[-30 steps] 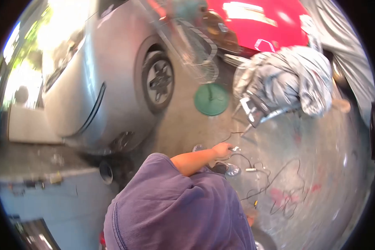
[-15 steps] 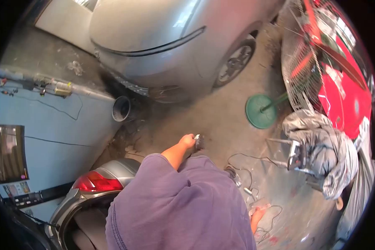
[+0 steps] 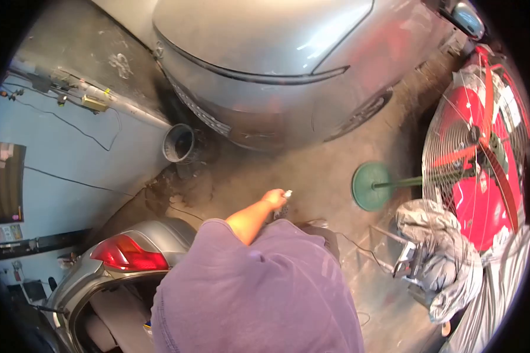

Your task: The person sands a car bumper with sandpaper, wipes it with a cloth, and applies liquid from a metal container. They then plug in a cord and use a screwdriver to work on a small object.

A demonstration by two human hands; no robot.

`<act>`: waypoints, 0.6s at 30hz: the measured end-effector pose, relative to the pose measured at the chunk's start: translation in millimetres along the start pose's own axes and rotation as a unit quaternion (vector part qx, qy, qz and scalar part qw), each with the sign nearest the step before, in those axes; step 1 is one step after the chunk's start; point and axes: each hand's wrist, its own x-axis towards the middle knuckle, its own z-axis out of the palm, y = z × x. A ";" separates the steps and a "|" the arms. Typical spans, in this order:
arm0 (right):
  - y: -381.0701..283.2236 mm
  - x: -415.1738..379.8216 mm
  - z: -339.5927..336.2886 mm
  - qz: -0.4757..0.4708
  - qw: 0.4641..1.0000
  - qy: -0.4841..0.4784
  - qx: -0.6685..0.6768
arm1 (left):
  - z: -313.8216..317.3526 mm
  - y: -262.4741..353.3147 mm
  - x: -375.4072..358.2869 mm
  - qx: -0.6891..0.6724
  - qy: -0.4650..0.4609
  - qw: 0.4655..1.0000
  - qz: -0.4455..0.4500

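Note:
My left hand [image 3: 275, 199] is stretched forward over the floor in front of my shirt. Its fingers are closed around a small whitish thing [image 3: 288, 193], whose kind I cannot make out. A dark shape, perhaps a shoe [image 3: 281, 213], shows just below the hand. My right hand is out of view, hidden past my body. Ahead stands a silver car [image 3: 265, 100], apart from the hand.
A large wire-caged fan [image 3: 474, 141] stands at right on a green round base [image 3: 372, 187]. Grey crumpled sheeting [image 3: 447, 259] lies nearby. A cable [image 3: 359, 247] crosses the floor. At lower left is an open car rear with a red tail light [image 3: 129, 253]; a round duct [image 3: 178, 143] stands left.
The view has turned, so the silver car and the fan show more fully. My right hand, seen low on the right before, has left the view. My left hand keeps its hold.

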 end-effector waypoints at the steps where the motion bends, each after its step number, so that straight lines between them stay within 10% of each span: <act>1: -6.8 8.8 -2.5 0.001 1.000 -0.009 -0.003 | 9.5 26.3 -2.2 -0.038 0.050 0.998 0.016; 12: -77.6 97.0 -67.9 0.015 0.998 -0.046 -0.029 | 83.0 240.4 64.8 -0.044 -0.112 0.982 0.145; 18: -95.8 134.8 -96.0 0.044 0.983 0.078 0.163 | 121.3 323.4 147.3 -0.050 -0.012 0.948 0.313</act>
